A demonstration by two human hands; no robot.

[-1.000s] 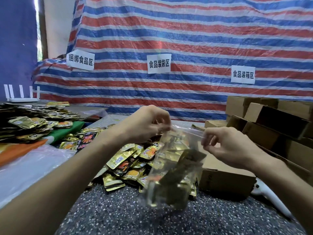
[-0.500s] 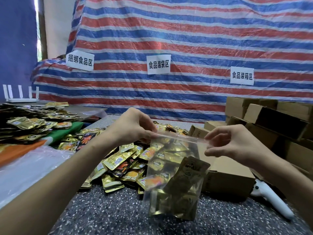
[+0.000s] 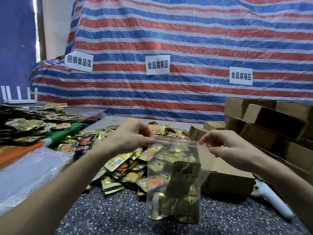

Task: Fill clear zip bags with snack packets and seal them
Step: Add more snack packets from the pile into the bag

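A clear zip bag hangs upright above the speckled table, holding several gold and dark snack packets. My left hand pinches the bag's top left corner at the red zip strip. At the top right end of that strip, my right hand pinches it between thumb and fingers. The strip runs straight between both hands. Behind the bag lies a loose heap of gold snack packets.
Empty clear bags lie at the left over orange and green cloth. More packets pile up at far left. Cardboard boxes stand at the right, one flat box behind the bag. A white controller lies at right.
The bag has dropped lower and hangs straighter. Both hands have pulled apart along the top, stretching the zip strip flat.
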